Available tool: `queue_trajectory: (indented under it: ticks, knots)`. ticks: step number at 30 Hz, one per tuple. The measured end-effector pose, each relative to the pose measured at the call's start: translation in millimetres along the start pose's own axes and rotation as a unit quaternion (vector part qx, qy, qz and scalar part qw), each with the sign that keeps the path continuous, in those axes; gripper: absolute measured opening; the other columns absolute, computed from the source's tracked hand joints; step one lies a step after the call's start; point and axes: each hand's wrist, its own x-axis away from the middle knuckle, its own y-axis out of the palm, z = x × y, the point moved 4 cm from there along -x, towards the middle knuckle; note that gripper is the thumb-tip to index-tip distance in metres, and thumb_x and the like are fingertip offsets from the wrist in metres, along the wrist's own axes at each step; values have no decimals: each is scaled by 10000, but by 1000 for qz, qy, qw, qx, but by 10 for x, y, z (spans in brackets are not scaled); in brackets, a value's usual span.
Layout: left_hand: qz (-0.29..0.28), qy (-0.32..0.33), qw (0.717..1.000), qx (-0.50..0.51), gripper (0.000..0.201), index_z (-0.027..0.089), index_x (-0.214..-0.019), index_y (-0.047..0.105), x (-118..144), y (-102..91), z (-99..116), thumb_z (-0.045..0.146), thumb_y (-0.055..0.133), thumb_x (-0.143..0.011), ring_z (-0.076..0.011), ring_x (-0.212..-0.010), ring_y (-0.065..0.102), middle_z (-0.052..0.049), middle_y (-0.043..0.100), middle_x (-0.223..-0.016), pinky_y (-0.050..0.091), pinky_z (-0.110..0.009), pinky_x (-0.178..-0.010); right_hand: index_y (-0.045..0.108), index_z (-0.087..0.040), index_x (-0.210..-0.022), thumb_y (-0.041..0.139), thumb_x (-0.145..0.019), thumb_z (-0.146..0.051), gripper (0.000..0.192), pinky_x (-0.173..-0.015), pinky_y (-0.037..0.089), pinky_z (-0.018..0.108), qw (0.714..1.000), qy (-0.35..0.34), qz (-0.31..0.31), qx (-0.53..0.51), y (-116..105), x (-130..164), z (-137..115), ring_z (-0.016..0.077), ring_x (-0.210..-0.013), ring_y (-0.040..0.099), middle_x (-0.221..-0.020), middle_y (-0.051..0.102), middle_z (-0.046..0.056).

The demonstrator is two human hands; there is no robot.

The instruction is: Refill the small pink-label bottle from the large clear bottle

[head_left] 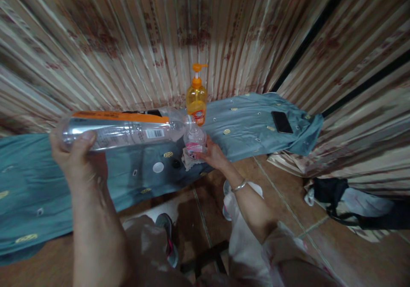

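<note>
My left hand [78,152] is wrapped round the base of a large clear plastic bottle [128,134] with an orange-edged label and a barcode. The bottle lies nearly level in the air, its neck pointing right. Its mouth meets the top of a small clear bottle [194,138] with a pink label; whether liquid flows is too blurred to tell. My right hand [212,152], with a silver bangle at the wrist, is closed on the small bottle's side. Under that bottle lies a crumpled pale cloth or tissue [189,162].
An orange pump bottle [196,103] of yellow liquid stands just behind. A white disc [158,167] and a dark round cap [176,163] lie on the blue-green cloth [238,139]. A phone [282,122] rests at right. Pleated curtains [128,56] hang behind; a dark bag-like heap [329,193] lies on the floor.
</note>
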Motion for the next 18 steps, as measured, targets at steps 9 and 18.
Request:
queue_trajectory:
  ticks: [9,18]
  knots:
    - [-17,9,1000,22,477,153,-816,620,8,2,6,179,734,-354,-121,-745,571,12,608,-788,437,-347,-838,396,-155,-1228,672,-722,-420,634,-750,473,319,1000,4,3,15,7,-3,15,246,-904,634,-1017,649,91]
    - [-9,9,1000,21,418,147,-773,609,5,-12,-12,150,706,-367,-117,-722,562,18,597,-757,431,-312,-782,399,-165,-1212,670,-726,-408,607,-753,479,314,1000,-6,-3,-3,8,0,15,238,-912,633,-1016,649,77]
